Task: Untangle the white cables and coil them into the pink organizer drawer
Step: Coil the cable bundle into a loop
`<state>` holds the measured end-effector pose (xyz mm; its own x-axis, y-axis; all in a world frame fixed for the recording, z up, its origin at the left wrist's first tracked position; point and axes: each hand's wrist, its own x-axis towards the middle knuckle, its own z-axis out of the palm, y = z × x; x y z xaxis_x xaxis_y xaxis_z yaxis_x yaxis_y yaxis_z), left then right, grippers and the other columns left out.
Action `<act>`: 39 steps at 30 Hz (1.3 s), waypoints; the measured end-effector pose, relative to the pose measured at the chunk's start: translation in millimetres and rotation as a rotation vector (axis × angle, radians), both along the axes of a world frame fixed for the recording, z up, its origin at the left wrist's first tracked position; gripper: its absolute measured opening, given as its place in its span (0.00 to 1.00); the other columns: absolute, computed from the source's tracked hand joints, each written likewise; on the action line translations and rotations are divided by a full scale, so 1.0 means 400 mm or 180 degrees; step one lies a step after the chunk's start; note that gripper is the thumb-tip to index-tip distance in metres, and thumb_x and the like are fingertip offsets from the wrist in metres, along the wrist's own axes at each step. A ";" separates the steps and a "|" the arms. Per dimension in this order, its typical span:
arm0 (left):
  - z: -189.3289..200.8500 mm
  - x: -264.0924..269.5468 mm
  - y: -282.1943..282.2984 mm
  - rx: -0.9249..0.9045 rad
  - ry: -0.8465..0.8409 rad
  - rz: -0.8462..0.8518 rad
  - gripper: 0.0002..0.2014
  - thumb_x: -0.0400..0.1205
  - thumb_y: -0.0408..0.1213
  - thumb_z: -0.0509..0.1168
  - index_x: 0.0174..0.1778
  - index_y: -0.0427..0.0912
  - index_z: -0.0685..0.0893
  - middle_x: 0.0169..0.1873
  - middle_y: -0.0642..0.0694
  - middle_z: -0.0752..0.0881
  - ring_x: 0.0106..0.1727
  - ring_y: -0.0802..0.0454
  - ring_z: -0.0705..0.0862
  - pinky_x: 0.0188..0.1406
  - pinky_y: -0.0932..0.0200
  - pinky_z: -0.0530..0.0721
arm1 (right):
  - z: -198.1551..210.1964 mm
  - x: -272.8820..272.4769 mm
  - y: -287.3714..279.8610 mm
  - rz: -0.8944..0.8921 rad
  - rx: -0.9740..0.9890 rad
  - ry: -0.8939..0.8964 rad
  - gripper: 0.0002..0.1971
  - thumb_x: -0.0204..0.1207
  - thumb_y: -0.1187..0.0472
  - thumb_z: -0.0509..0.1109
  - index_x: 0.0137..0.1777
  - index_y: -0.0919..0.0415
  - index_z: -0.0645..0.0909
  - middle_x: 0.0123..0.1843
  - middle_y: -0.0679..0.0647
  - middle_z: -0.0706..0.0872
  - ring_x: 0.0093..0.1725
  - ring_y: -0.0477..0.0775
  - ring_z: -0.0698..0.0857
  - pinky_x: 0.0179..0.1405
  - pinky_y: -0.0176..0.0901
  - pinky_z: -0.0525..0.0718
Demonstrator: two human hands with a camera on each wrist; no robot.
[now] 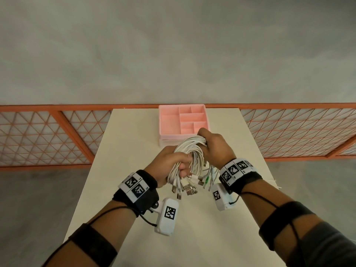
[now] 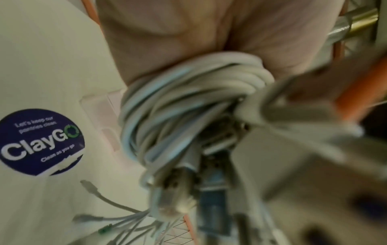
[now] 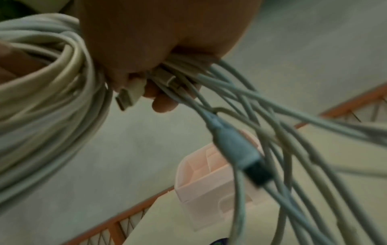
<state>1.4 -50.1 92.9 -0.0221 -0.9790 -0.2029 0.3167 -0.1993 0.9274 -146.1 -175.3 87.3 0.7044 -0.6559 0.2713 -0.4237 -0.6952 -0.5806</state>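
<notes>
Both hands hold the white cables (image 1: 189, 157) above the tabletop (image 1: 134, 151): left hand (image 1: 169, 162) fisted at 7 o'clock, right hand (image 1: 215, 145) at 1. Pink organizer drawer (image 1: 169, 122) lies beyond at 12, empty. Risk: dangling plugs (image 1: 187, 186) snag loops, tightening knots.

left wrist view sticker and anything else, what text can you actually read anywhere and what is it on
"Let's keep our pantries clean." on the round blue sticker on the table
"ClayGO" on the same sticker, large white letters with a green O
"Clean as you go" on the same sticker, along its lower edge
Black-and-white square codes on the wrist bands: patterns only; the tiny print beside them is too small to read
</notes>
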 end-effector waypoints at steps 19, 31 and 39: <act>0.002 -0.010 -0.011 0.0145 0.0672 0.0340 0.11 0.78 0.34 0.64 0.29 0.42 0.75 0.22 0.49 0.69 0.22 0.53 0.71 0.27 0.58 0.69 | -0.135 0.012 0.119 -0.0673 0.1435 -0.0697 0.15 0.77 0.57 0.72 0.61 0.57 0.75 0.44 0.42 0.85 0.45 0.38 0.85 0.43 0.31 0.81; -0.002 -0.023 -0.034 -0.0067 0.0832 0.1335 0.17 0.82 0.29 0.62 0.25 0.42 0.75 0.22 0.47 0.68 0.22 0.51 0.71 0.32 0.55 0.70 | -0.179 0.047 0.191 -0.0598 0.2357 -0.0720 0.12 0.77 0.72 0.62 0.33 0.62 0.76 0.21 0.52 0.80 0.20 0.55 0.80 0.22 0.42 0.79; -0.009 -0.047 -0.037 -0.0390 0.0378 0.2072 0.10 0.84 0.26 0.61 0.36 0.37 0.75 0.23 0.46 0.69 0.23 0.49 0.73 0.28 0.57 0.75 | -0.142 0.098 0.205 -0.0581 0.2656 -0.0632 0.15 0.77 0.71 0.61 0.30 0.56 0.73 0.22 0.52 0.75 0.19 0.48 0.74 0.23 0.40 0.76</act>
<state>-17.5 -64.9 89.4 0.5652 -0.8159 -0.1220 0.4379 0.1714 0.8825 -107.1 -93.4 30.6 0.5597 -0.7929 -0.2407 -0.3239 0.0580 -0.9443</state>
